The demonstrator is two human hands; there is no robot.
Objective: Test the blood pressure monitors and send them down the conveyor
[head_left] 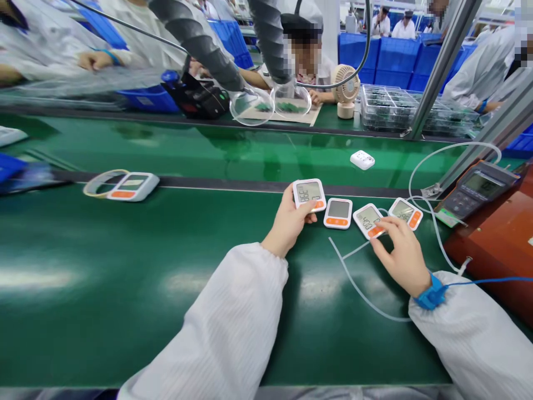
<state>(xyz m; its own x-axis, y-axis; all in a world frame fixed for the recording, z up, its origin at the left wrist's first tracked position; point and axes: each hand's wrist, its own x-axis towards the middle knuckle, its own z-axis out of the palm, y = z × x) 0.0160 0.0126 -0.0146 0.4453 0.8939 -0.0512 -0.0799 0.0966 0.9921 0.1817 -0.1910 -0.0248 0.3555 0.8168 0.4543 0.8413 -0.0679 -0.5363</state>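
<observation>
My left hand (288, 218) grips a white digital monitor (307, 191) with an LCD screen and orange buttons, its thumb on the lower edge by the buttons. Digits show on that screen. Just right of it lies a second monitor (338, 209), whose screen looks blank. The fingertips and thumb of my right hand (397, 250) are at the orange buttons and lower edge of a third monitor (365, 218), which also shows digits. Behind those fingers sits another lit monitor (403, 211), partly covered. A thin clear branched tube (353, 283) runs under my right hand.
At right stand a handheld gauge (478, 186) and an orange-brown box (491, 244). A banded monitor (133, 186) lies at left. A small white part (362, 160) is beyond the dark rail. A blue wrist cord (483, 281) trails right. Co-workers sit across, near a fan (345, 89).
</observation>
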